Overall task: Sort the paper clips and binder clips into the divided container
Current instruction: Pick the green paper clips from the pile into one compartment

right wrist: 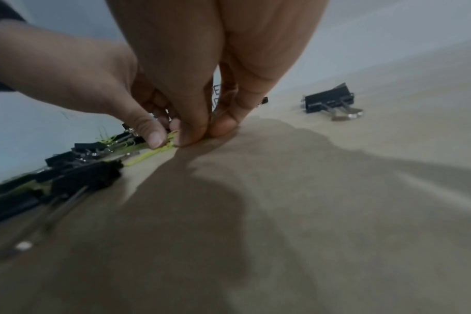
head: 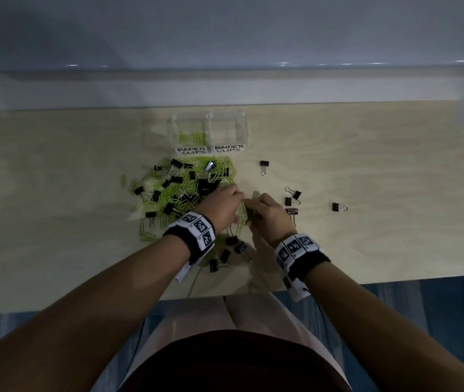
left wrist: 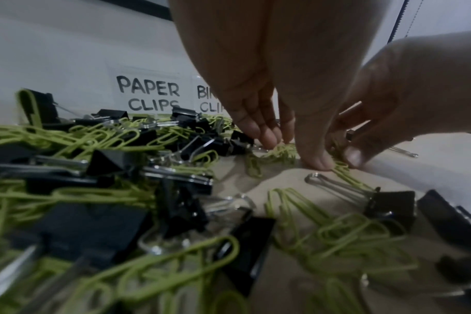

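While both hands meet at centre frame, the right hand point(right wrist: 202, 119) and left hand point(right wrist: 137, 119) each pinch green paper clips point(right wrist: 159, 150) against the table point(right wrist: 309, 191), below the divided container point(head: 208, 131).

Light: dim overall, small glints along the top of the head view.
Shadow: broad, soft, lower centre of right wrist view under the right hand point(right wrist: 202, 70).
Blur: wrist-view foregrounds soft (edges stretched).
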A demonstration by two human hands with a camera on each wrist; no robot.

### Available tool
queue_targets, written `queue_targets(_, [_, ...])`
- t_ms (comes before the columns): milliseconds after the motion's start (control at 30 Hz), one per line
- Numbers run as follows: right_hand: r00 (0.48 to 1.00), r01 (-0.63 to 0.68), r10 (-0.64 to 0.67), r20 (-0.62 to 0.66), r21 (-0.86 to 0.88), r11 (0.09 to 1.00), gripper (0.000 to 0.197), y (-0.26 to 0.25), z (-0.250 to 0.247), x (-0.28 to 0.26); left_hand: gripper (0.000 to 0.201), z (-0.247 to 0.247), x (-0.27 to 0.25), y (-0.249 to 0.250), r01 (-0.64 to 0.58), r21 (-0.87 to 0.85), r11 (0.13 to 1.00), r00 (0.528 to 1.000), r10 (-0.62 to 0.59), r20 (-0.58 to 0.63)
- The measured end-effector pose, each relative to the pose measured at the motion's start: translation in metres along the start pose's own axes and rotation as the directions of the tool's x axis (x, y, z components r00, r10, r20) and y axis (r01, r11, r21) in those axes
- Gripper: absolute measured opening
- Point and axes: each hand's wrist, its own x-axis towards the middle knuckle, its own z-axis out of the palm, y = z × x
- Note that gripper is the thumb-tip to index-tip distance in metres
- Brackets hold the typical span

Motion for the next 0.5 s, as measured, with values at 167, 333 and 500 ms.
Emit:
queue_targets(167, [0.994,0.101,-0.104,-0.019,-0.110,0.989,0.012,0.001,-0.009,0.013,0.020,-0.003,0.005,0.008,0.050,0.001,0.999,0.997,-0.050,0.056])
queue_targets(333, [0.998,0.053,-0.055,0.001,-0.288,0.956,0.034,0.006,-0.006,0.006,0.025,0.001,0.006,0.016,0.061,0.122,0.991,0.993,-0.072,0.091])
queue_targets(500, [0.998,-0.025,0.043,0.041,-0.366,0.930,0.041,0.005,-0.004,0.003,0.020,0.000,0.003,0.014,0.037,0.154,0.987,0.994,-0.052,0.092])
